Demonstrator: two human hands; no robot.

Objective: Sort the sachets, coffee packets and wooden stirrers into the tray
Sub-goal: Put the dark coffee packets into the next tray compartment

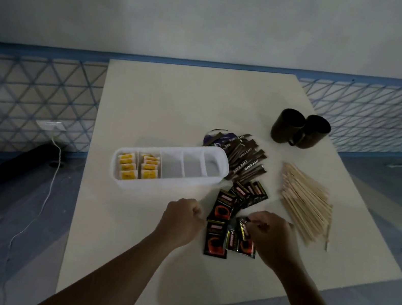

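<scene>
A white divided tray (161,191) lies across the table, with yellow sachets (138,167) filling its two left compartments; the other compartments hold nothing. Black and red coffee packets (225,205) lie scattered just in front of the tray's right end. My right hand (270,238) pinches one black coffee packet (244,228) at the near end of that pile. My left hand (180,220) is a loose fist beside the pile, holding nothing that I can see. Brown stick sachets (245,160) fan out behind the tray. Wooden stirrers (306,203) lie heaped to the right.
Two dark mugs (299,129) stand at the back right of the cream table (126,233). A purple packet (214,137) lies under the brown sticks. A white cable (51,179) trails over the floor at left. The table's near edge is close to my forearms.
</scene>
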